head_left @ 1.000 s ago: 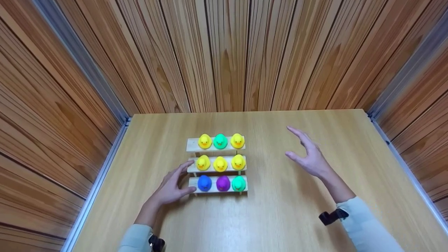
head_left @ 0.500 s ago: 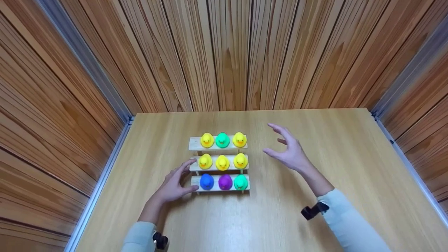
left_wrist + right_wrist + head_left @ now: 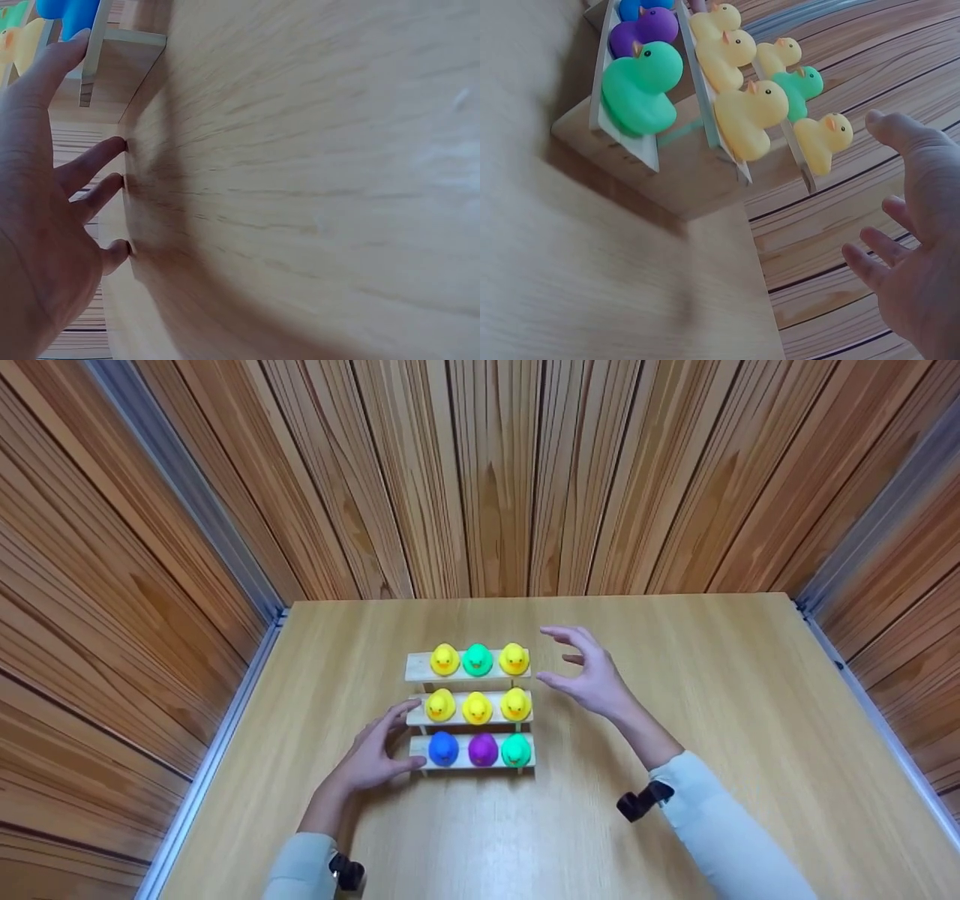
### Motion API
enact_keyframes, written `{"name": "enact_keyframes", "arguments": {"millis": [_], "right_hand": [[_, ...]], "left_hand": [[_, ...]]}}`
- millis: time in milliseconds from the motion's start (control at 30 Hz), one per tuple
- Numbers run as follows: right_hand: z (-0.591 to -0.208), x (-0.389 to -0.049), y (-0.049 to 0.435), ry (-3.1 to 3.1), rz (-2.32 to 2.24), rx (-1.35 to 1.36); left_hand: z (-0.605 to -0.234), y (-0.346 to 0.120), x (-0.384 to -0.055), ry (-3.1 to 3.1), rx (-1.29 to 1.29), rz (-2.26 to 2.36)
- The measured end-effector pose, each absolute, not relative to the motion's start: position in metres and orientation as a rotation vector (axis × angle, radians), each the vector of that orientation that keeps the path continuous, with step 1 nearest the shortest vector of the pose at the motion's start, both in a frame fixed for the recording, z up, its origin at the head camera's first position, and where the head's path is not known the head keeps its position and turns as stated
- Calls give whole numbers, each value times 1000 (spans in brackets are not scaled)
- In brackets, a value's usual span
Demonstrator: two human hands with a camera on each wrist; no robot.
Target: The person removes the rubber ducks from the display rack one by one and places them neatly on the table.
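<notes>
A three-tier wooden stand (image 3: 418, 667) carries toy ducks in rows of three. On its top tier a green duck (image 3: 477, 660) sits between two yellow ones. The middle tier has only yellow ducks, and the lowest has a blue duck (image 3: 443, 749), a purple duck (image 3: 483, 751) and a green duck (image 3: 641, 90). My left hand (image 3: 367, 757) rests at the stand's left end, thumb at the lowest tier and index finger at the middle one, other fingers spread. My right hand (image 3: 596, 679), thumb and fingers apart and holding nothing, hovers right of the top-right yellow duck (image 3: 514, 659).
The stand is on a light wooden table (image 3: 675, 645), left of its middle. Wood-plank walls (image 3: 495, 472) close off the back and both sides, with metal rails (image 3: 217, 765) along the side edges. A black wrist camera (image 3: 645, 801) is strapped to the right sleeve.
My right hand has moved left, up to the right end of the top tier, its fingers still apart. My left hand keeps its place at the stand. The ducks have not moved.
</notes>
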State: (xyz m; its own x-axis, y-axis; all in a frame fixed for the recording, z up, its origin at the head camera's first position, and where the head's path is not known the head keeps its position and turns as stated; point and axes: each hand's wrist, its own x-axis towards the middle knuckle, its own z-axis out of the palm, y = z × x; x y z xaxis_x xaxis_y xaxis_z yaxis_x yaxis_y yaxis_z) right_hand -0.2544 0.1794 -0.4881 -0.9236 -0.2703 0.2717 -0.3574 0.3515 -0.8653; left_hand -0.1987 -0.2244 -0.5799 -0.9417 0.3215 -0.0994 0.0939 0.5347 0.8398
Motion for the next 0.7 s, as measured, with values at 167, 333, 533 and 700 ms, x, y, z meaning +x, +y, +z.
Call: {"name": "enact_keyframes", "arguments": {"millis": [167,333,533,700], "right_hand": [[-486,-258,170,-2537,1626,620],[-487,-262,162,-2573,1626,636],[-492,-268,156,-2597,1653,606],[-493,-270,150,-2576,1704,576]], "left_hand": [[-580,-224,-200,2510,369,1408],[-578,-225,-200,2489,403,1431],[-578,-227,-202,2480,456,1421],[-578,-227,-203,2472,405,1405]]}}
